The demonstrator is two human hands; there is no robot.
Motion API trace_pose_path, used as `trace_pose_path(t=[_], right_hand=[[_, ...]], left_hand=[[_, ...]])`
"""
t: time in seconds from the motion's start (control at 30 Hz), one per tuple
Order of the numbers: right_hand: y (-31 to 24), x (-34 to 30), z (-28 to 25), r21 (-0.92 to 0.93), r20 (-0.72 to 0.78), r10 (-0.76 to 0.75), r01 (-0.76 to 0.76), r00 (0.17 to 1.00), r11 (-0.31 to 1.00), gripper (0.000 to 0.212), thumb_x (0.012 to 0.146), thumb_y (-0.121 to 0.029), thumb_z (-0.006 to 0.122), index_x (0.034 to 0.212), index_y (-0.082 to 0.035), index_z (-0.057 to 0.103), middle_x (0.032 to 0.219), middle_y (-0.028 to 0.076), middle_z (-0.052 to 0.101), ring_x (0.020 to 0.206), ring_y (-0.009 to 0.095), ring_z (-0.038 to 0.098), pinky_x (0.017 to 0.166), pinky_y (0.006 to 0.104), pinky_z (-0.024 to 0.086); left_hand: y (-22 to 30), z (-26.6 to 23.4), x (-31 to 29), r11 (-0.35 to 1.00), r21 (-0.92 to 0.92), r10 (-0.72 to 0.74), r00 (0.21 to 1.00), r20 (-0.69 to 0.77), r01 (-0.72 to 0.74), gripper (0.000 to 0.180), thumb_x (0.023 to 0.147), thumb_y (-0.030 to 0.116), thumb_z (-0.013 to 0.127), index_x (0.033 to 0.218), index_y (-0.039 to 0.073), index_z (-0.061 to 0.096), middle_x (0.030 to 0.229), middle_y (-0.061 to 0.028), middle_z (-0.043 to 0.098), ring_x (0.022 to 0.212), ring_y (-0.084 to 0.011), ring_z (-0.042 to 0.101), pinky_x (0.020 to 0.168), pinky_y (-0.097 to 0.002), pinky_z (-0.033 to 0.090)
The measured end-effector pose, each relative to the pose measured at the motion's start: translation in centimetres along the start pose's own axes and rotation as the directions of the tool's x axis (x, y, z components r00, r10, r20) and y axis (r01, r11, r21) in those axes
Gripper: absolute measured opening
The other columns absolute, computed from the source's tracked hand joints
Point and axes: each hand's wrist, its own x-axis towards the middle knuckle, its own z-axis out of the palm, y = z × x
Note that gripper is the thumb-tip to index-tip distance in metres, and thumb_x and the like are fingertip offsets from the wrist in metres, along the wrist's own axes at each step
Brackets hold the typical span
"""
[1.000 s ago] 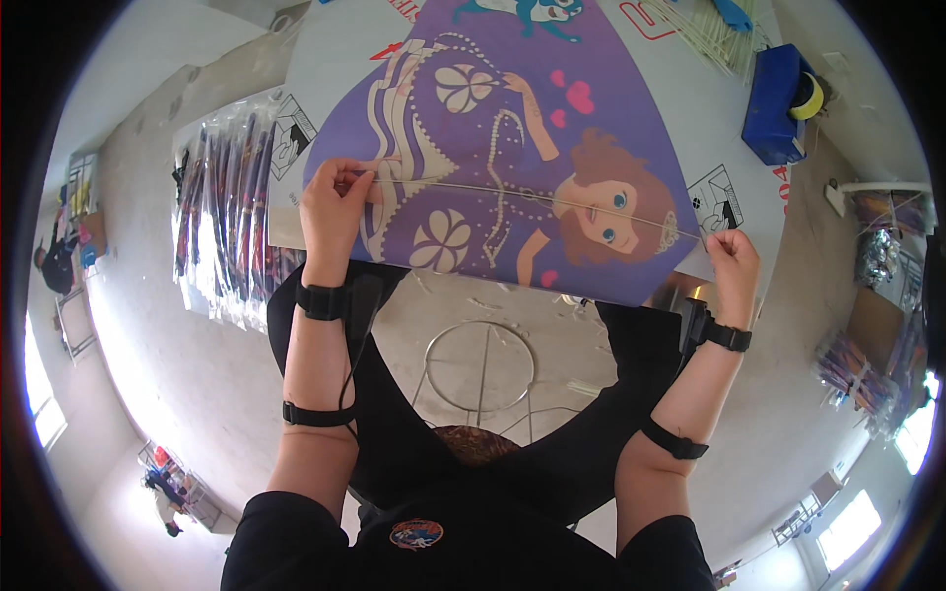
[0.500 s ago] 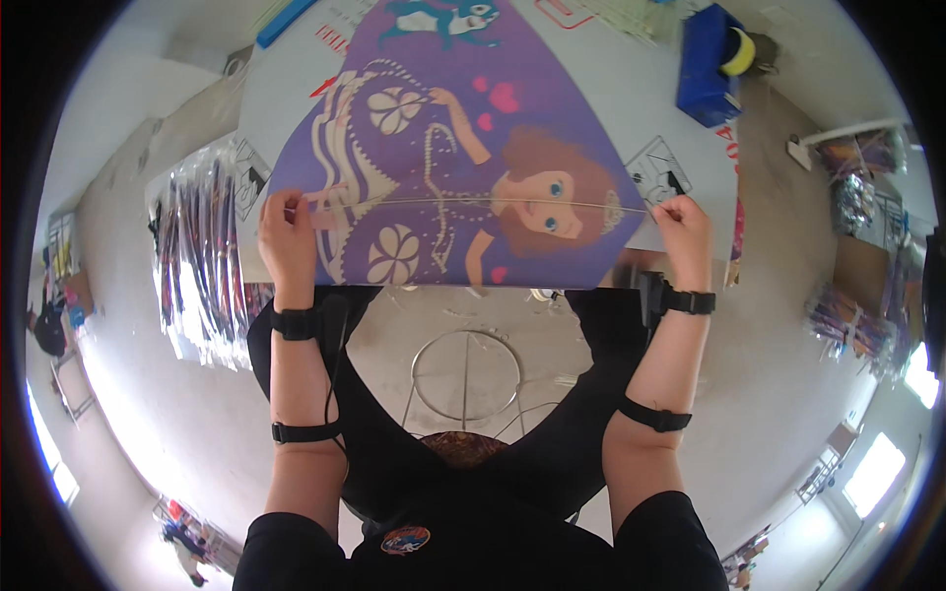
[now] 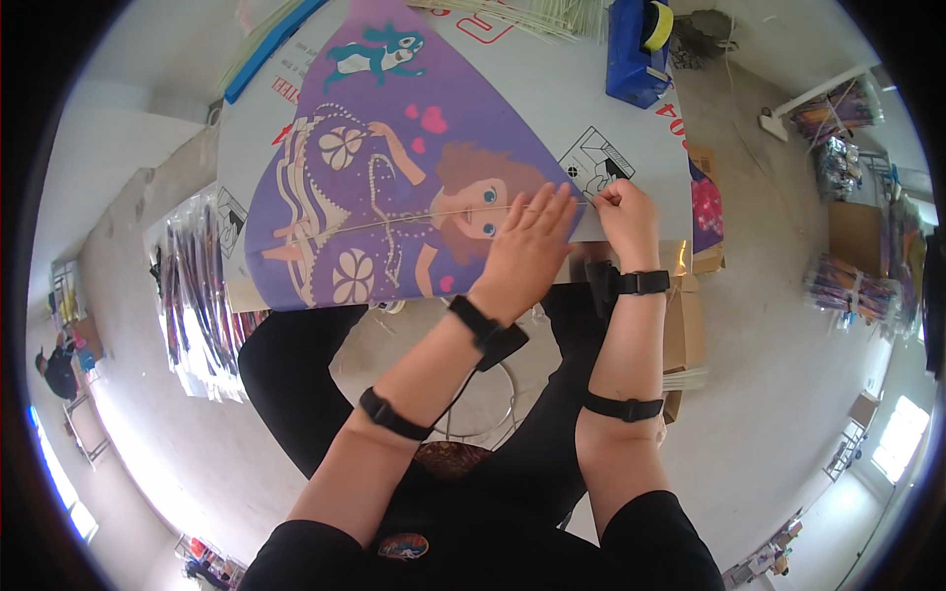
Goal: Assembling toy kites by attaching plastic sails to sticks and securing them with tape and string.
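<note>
A purple kite sail [image 3: 463, 118] printed with a cartoon girl and a small blue animal lies spread on the work surface. Across its width runs a thin pale rod [image 3: 384, 222]. My left hand [image 3: 527, 246] rests flat on the printed sheet beside its right-hand corner, fingers stretched out and covering part of the rod. Just beyond that corner, my right hand [image 3: 628, 219] is closed in a pinch at the rod's right end. What exactly sits between those fingertips is too small to make out. Black straps circle both wrists and forearms.
The table [image 3: 552, 89] has a grey printed covering. A blue tape dispenser [image 3: 631, 74] with yellow tape stands at the far right, beside a bundle of thin pale rods [image 3: 532, 15]. A blue bar [image 3: 271, 49] lies far left. Plastic-wrapped bundles [image 3: 192, 295] hang at the left edge.
My left hand has left the rod's left end and come across to lie flat near the right corner. The right hand remains pinched there. The whole view has shifted and turned slightly.
</note>
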Motion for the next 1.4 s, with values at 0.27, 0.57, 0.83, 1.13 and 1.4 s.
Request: trace_pose_path(t=[0.27, 0.57, 0.83, 1.13, 1.4], right_hand=[[-0.1, 0.0, -0.1, 0.021, 0.016, -0.09, 0.09, 0.996, 0.996, 0.01, 0.079, -0.011, 0.064, 0.079, -0.002, 0.06, 0.073, 0.014, 0.064, 0.07, 0.031, 0.062, 0.064, 0.0375, 0.048], [-0.3, -0.1, -0.1, 0.008, 0.025, -0.102, 0.102, 0.994, 0.995, 0.007, 0.08, -0.007, 0.063, 0.082, -0.001, 0.061, 0.072, 0.012, 0.064, 0.067, 0.026, 0.061, 0.063, 0.0343, 0.048], [0.1, 0.0, 0.0, -0.015, 0.023, -0.067, 0.068, 0.997, 0.998, 0.009, 0.079, -0.008, 0.066, 0.082, 0.0, 0.061, 0.07, 0.009, 0.063, 0.064, 0.02, 0.059, 0.061, 0.0318, 0.047], [0.6, 0.2, 0.2, 0.035, 0.026, -0.079, 0.078, 0.997, 0.996, 0.01, 0.079, -0.009, 0.067, 0.08, -0.001, 0.061, 0.068, 0.006, 0.061, 0.061, 0.016, 0.056, 0.059, 0.0295, 0.046], [0.3, 0.2, 0.1, 0.013, -0.007, -0.086, 0.086, 0.996, 0.996, 0.009, 0.077, -0.008, 0.067, 0.079, -0.001, 0.063, 0.07, 0.007, 0.064, 0.065, 0.017, 0.061, 0.062, 0.0299, 0.048]], left_hand=[[0.2, 2.3, 0.8, 1.0, 0.019, 0.011, 1.0, 0.025, -0.012, 0.059, 0.088, 0.034, 0.056, 0.135, 0.001, 0.042, 0.145, -0.0113, 0.037, 0.135, -0.0246, 0.032, 0.112, -0.0424, 0.023], [-5.0, -2.8, -4.6, 0.992, 0.108, -0.072, 0.995, 0.072, 0.064, 0.062, 0.087, 0.032, 0.057, 0.138, 0.003, 0.038, 0.147, -0.0093, 0.033, 0.138, -0.0235, 0.028, 0.113, -0.0415, 0.021], [-10.4, -8.3, -10.7, 0.967, 0.173, -0.208, 0.971, 0.117, 0.186, 0.06, 0.09, 0.028, 0.054, 0.141, 0.005, 0.034, 0.149, -0.009, 0.029, 0.139, -0.0237, 0.026, 0.113, -0.0394, 0.021], [-17.2, -12.0, -17.9, 0.801, 0.333, -0.518, 0.855, -0.032, 0.498, 0.056, 0.093, 0.027, 0.049, 0.142, 0.005, 0.033, 0.149, -0.0108, 0.03, 0.139, -0.0246, 0.025, 0.113, -0.041, 0.019], [-21.9, -10.3, -23.7, 0.426, 0.031, -0.698, 0.351, -0.624, 0.904, 0.068, 0.092, 0.035, 0.053, 0.142, -0.003, 0.025, 0.148, -0.0249, 0.023, 0.141, -0.0301, 0.018, 0.114, -0.0425, 0.014]])
